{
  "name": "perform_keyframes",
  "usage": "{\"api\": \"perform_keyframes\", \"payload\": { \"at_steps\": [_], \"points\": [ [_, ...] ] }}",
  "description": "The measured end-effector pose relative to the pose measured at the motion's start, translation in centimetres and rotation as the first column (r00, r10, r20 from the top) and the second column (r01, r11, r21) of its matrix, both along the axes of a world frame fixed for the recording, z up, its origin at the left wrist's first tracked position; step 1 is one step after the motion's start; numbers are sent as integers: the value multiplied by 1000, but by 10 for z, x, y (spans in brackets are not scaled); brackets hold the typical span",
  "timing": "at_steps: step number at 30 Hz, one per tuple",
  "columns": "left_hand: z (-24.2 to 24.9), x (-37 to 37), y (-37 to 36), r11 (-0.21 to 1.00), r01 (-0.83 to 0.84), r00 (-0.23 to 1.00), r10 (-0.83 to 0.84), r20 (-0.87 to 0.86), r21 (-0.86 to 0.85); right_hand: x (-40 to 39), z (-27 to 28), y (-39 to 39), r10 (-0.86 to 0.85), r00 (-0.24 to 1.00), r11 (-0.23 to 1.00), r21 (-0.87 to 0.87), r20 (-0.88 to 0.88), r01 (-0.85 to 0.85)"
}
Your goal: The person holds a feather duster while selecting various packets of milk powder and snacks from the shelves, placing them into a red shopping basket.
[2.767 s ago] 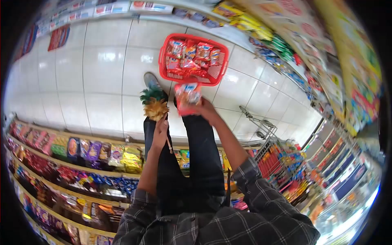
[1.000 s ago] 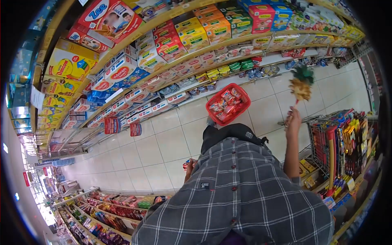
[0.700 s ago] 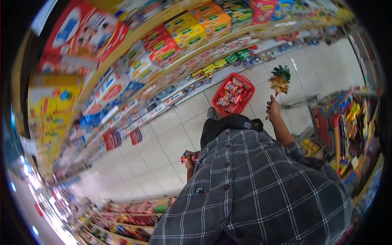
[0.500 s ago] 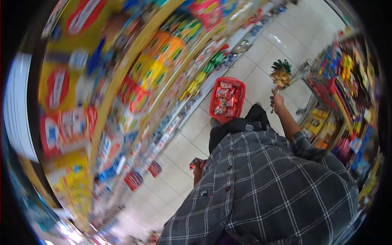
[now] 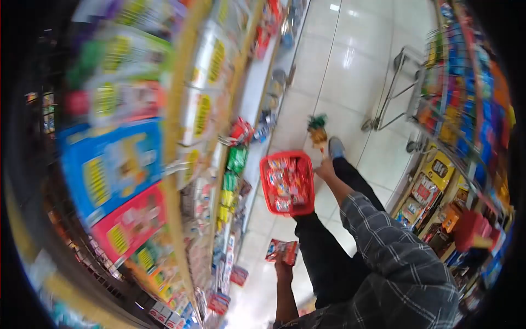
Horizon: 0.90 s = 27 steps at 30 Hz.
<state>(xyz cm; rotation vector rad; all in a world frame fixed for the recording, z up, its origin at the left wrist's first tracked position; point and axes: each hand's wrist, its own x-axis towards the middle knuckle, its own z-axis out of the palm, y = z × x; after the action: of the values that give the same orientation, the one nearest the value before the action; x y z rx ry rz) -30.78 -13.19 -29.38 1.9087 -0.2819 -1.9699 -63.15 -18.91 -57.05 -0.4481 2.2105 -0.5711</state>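
Note:
My left hand (image 5: 283, 266) is closed on a red snack packet (image 5: 282, 250), held low beside my leg. A feather duster (image 5: 318, 136) with brown and dark green feathers is in my right hand (image 5: 325, 169), its fingers wrapped round the thin handle. That hand overlaps the right rim of a red plastic basket (image 5: 264, 186) in this view. Inside the basket lie several red packets (image 5: 289, 183) much like the one in my left hand.
Shelves of bagged goods (image 5: 131, 164) run along the left. On the right, a wheeled metal cart (image 5: 399, 93) stands before a rack of colourful packets (image 5: 463, 71). My shoe (image 5: 336, 148) is on the white tiled floor (image 5: 350, 66).
The view has swung round. My left hand and its packet now show farther forward, and my right hand with the duster has come close to the basket. One leg has stepped forward.

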Motion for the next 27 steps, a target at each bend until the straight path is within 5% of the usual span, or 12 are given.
{"api": "perform_keyframes", "payload": {
  "at_steps": [2,4,9,10,11,13,14,15,22,25,26,27],
  "points": [
    [-35,-1,54,989,-26,997,17,69,143,0,-15,-40,-251,937,968,91,242,235],
    [-59,-4,119,934,-222,974,198,113,281,27,-109,-56,-36,989,999,2,142,37],
    [-64,-36,156,806,-492,860,393,325,328,19,-174,-77,149,964,989,-41,220,-143],
    [-54,-39,161,948,-140,926,22,378,286,15,-192,-71,161,942,986,-5,294,-167],
    [-43,-47,159,926,254,834,-356,421,279,9,-188,-65,231,931,973,-45,283,-228],
    [-40,-55,157,912,257,840,-374,394,319,0,-181,-50,223,939,974,-38,262,-221],
    [-43,-53,158,922,-130,938,-5,346,365,-5,-180,-41,145,955,988,14,259,-154],
    [-48,-56,152,769,-477,875,373,308,425,-14,-184,-34,66,968,994,63,241,-84],
    [-58,-81,133,928,-177,975,119,190,327,-101,-195,-13,-216,972,960,200,92,195],
    [-78,-87,110,874,-341,936,283,210,347,-128,-215,-18,-245,955,957,199,166,211],
    [-84,-72,118,992,70,955,-96,282,101,-134,-227,-13,-257,920,960,189,296,207],
    [-89,-57,126,859,502,803,-422,420,-98,-141,-254,3,-271,872,959,188,408,210]
  ]
}}
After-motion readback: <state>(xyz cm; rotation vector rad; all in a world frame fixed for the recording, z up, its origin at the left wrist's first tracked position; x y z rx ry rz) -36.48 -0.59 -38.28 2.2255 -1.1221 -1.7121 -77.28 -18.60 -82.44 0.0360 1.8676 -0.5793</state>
